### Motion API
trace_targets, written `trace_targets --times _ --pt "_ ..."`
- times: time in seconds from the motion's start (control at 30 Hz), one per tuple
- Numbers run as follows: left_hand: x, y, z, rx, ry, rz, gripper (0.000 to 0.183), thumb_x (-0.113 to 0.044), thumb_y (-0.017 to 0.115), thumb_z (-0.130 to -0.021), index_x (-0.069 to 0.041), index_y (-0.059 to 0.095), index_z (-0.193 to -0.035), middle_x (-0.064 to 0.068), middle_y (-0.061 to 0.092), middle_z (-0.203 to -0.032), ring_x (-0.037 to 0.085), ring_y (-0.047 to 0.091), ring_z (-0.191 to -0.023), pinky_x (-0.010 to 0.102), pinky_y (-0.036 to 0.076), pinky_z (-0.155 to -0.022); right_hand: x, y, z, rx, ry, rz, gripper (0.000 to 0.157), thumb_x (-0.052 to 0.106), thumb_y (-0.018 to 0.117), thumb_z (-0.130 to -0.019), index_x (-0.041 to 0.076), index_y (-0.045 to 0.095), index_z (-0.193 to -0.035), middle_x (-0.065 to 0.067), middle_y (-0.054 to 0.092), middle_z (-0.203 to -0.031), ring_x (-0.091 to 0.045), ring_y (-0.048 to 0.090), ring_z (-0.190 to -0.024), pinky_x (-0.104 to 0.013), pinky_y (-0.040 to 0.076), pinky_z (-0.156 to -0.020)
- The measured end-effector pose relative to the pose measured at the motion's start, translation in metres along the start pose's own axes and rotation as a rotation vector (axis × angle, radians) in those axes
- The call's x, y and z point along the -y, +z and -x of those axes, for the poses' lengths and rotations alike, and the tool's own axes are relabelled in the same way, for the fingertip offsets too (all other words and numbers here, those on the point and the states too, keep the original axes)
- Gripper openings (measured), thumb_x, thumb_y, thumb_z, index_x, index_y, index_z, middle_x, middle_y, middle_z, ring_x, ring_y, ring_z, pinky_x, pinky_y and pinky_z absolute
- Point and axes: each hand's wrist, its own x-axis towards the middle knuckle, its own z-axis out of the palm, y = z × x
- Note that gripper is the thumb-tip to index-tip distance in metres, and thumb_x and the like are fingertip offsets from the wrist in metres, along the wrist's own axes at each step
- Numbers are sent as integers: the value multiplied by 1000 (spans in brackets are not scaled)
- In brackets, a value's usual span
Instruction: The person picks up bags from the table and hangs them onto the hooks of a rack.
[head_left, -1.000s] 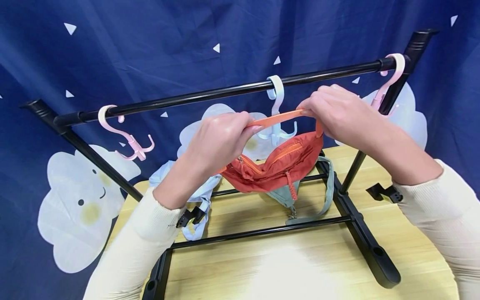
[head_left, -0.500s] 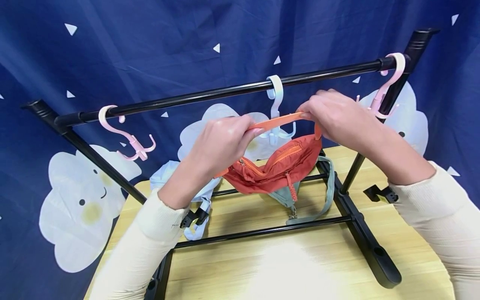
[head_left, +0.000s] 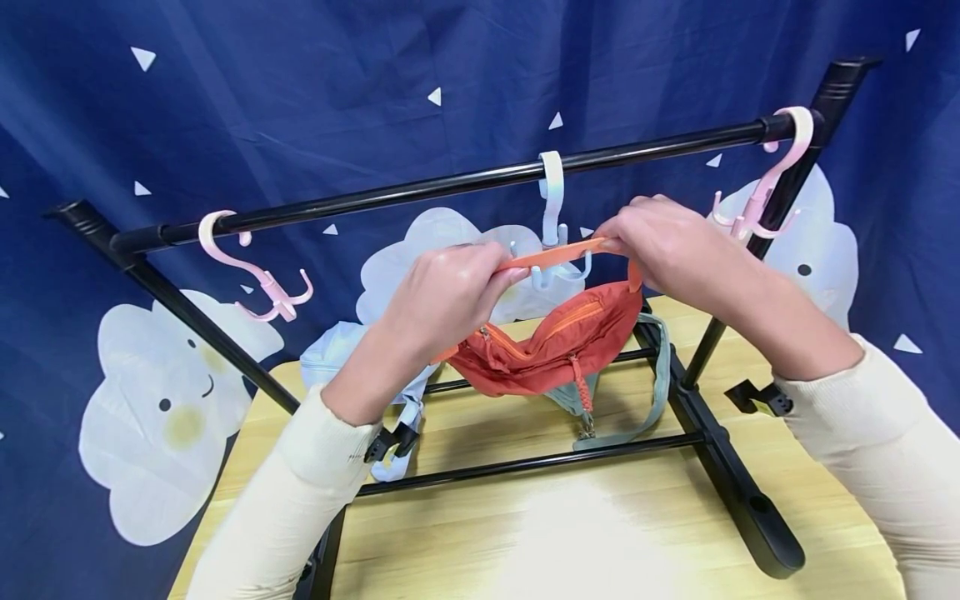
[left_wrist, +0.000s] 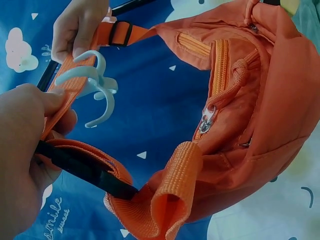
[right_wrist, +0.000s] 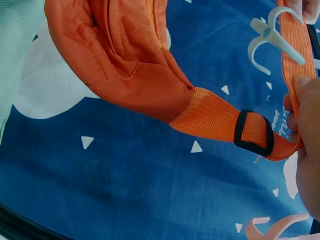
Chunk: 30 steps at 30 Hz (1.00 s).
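Orange strap sideways across light-blue hook, contact unclear; fingers pinch strap, left hand left of hook, right hand right

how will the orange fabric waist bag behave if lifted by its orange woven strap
The orange fabric waist bag will probably flop and fold, since it creases and sags in the middle. It may swing, since it hangs from the orange woven strap.

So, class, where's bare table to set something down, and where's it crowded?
Bare tabletop lies in front of the lower front bar, between the rack feet, and right of the right-hand one. Behind that bar, a light-blue bag and green bag crowd it; the left hand, right hand and orange strap crowd the blue hook.
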Motion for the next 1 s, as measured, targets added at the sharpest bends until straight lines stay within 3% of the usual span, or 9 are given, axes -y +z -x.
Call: trace_targets --times 0.3,0.67,1.0 --pt "0 0 5 -8 3 5 26 -28 63 -105 -9 64 -86 -2 48 -63 13 42 -53 26 33 -50 3 6 2 -39 -20 -9 17 0 73 -91 0 62 -104 -8 67 -79 -27 63 -76 -44 52 -78" --pt "0 -1 12 3 -14 14 29 -28 62 -105 -11 60 -82 -3 45 -64 13 40 -53 25 32 -50 10 9 3 -13 0 -7 11 4 70 -96 1 63 -104 -9 68 -82 -25 61 -77 -44 51 -78" --pt "1 -1 18 8 -18 22 28 -26 62 -105 -11 60 -82 -2 45 -64 13 40 -54 25 32 -51 14 14 4 -32 -18 -15 16 0 73 -92 2 61 -103 -7 63 -79 -24 59 -76 -41 50 -75"
